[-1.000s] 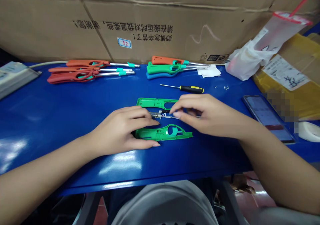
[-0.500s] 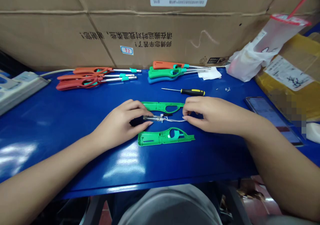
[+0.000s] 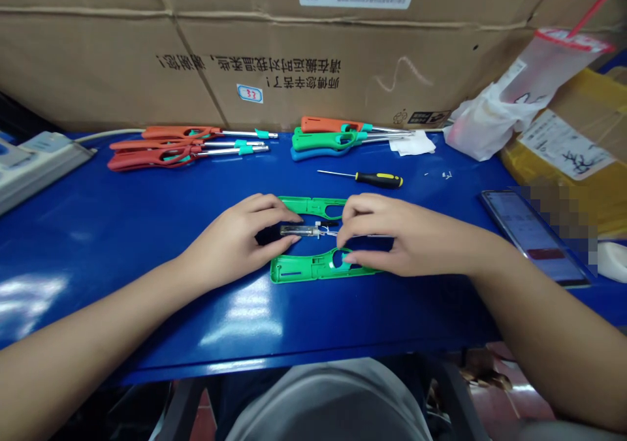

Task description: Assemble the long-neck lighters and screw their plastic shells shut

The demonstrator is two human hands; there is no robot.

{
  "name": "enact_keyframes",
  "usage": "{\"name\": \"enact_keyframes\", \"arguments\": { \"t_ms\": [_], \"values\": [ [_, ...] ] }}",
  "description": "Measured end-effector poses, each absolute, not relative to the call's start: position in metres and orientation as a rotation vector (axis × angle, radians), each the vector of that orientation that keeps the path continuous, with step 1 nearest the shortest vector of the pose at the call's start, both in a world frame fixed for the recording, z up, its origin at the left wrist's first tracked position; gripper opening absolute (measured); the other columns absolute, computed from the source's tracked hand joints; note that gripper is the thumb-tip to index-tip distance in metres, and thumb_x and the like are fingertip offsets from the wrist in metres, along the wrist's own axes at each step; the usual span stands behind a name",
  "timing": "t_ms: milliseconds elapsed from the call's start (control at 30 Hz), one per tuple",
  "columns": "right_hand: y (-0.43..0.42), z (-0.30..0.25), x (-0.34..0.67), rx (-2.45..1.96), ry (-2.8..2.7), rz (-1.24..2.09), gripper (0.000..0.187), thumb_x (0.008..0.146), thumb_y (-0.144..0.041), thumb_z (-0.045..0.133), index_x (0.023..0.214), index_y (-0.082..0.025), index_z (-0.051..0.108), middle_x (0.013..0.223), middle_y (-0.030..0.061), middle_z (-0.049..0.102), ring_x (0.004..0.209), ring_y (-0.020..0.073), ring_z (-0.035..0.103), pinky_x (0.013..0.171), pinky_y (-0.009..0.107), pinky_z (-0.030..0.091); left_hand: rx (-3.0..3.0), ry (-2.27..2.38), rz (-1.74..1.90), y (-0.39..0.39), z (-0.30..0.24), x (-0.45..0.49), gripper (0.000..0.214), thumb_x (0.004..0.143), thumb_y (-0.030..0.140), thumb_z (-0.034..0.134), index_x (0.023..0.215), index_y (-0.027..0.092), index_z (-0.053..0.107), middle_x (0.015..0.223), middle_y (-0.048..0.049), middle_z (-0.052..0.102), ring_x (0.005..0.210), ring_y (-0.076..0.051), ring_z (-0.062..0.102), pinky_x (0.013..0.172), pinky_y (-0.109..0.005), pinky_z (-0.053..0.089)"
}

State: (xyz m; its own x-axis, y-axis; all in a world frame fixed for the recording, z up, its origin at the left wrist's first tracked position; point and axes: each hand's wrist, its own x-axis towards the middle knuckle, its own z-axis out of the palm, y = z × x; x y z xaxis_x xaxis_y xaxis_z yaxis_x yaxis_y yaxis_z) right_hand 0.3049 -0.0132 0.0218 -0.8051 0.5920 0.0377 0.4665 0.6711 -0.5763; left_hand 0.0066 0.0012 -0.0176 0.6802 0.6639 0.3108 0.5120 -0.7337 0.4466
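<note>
Between the thumb and fingers of my left hand (image 3: 249,235) is the clear fuel tank (image 3: 300,230) of a taken-apart lighter. Thin pale wires (image 3: 330,233) run from its right end under my right hand (image 3: 392,232). That hand is open, its thumb at the turquoise trigger (image 3: 337,262) in the near green half shell (image 3: 298,270). Its other fingers are spread above the wires and partly cover the far green half shell (image 3: 298,205). A small black part (image 3: 327,223) lies just beyond the tank.
Assembled red lighters (image 3: 157,158) lie at the back left, green and orange ones (image 3: 318,139) at back centre. A screwdriver (image 3: 379,179) lies nearer. At right are a phone (image 3: 529,232) and a bagged drink cup (image 3: 529,81). A power strip (image 3: 49,160) is left; a cardboard box (image 3: 122,68) stands behind.
My right hand has left the wire end and moved left and nearer me, its thumb now at the trigger in the near shell. My left hand stays at the tank.
</note>
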Motion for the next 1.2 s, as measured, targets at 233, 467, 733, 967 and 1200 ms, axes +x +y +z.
{"name": "enact_keyframes", "arguments": {
  "t_ms": [233, 467, 733, 967, 1200],
  "values": [
    [-0.013, 0.013, 0.297, -0.767, -2.699, 0.992, 0.010, 0.098, -0.029, 0.070, 0.102, -0.021, 0.076, 0.106, 0.0051, 0.062, 0.103, 0.0185, 0.061, 0.093, 0.033, 0.048, 2.563, 0.887, 0.757, -0.003, -0.013, 0.008, 0.021, 0.102, 0.032, 0.065, 0.116, 0.021, 0.076, 0.109, -0.0067, 0.073, 0.102, -0.019, 0.068, 0.094, -0.033, 0.055],
    [-0.013, 0.016, 0.299, -0.796, -2.689, 1.009, 0.009, 0.097, -0.028, 0.071, 0.099, -0.020, 0.077, 0.105, 0.0047, 0.060, 0.101, 0.0178, 0.061, 0.091, 0.031, 0.048, 2.738, 0.537, 0.545, -0.009, -0.012, 0.009, 0.031, 0.093, 0.043, 0.079, 0.116, 0.022, 0.075, 0.102, -0.0047, 0.075, 0.090, -0.020, 0.066, 0.083, -0.035, 0.050],
    [-0.013, 0.025, 0.307, -0.789, -2.781, 1.032, 0.016, 0.097, -0.024, 0.069, 0.108, -0.022, 0.080, 0.112, 0.0059, 0.060, 0.102, 0.0172, 0.062, 0.092, 0.031, 0.048, 2.664, 0.559, 0.504, -0.011, -0.012, 0.010, 0.025, 0.096, 0.033, 0.075, 0.118, 0.020, 0.074, 0.094, -0.0036, 0.072, 0.089, -0.020, 0.066, 0.084, -0.034, 0.049],
    [-0.017, 0.029, 0.307, -0.831, -2.771, 0.975, 0.035, 0.091, -0.009, 0.060, 0.122, -0.021, 0.071, 0.122, 0.0070, 0.064, 0.109, 0.0182, 0.063, 0.097, 0.031, 0.050, 2.663, 0.594, 0.484, -0.010, -0.012, 0.009, 0.024, 0.096, 0.036, 0.074, 0.115, 0.020, 0.075, 0.097, -0.0044, 0.071, 0.090, -0.020, 0.065, 0.084, -0.034, 0.049],
    [-0.016, 0.028, 0.309, -0.774, -2.719, 0.916, 0.026, 0.092, -0.008, 0.058, 0.110, -0.019, 0.073, 0.113, 0.0069, 0.063, 0.102, 0.0178, 0.062, 0.091, 0.031, 0.049, 2.675, 0.580, 0.499, -0.009, -0.013, 0.008, 0.026, 0.097, 0.037, 0.074, 0.117, 0.020, 0.074, 0.097, -0.0043, 0.072, 0.091, -0.020, 0.065, 0.084, -0.034, 0.050]
  ]
}}
